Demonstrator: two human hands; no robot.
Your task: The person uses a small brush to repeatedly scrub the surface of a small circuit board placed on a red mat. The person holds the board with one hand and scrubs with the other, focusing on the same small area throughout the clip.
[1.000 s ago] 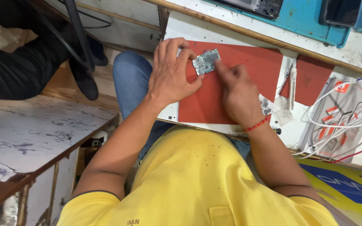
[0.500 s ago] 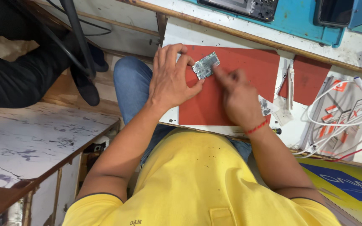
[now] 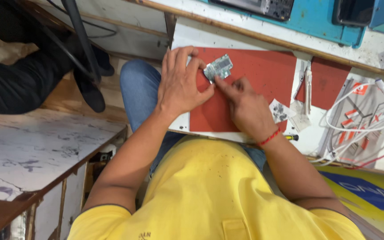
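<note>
Small grey-green rectangular circuit board (image 3: 218, 67) lies on the red rubber mat (image 3: 263, 80), long axis tilted up-right. My left hand (image 3: 181, 84) pinches its left end, fingers closed on it. My right hand (image 3: 245, 106), just below-right, presses a fingertip on its lower edge.

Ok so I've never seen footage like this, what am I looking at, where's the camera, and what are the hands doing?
The camera sits on a person's head and looks down over their yellow shirt at their own two bare hands. The left hand steadies a small circuit board by its edge on a red mat. The right hand presses a fingertip against the board; whether it holds a tool is hidden. Beside the mat lie tweezers, a white cable and a small printed scrap.
</note>
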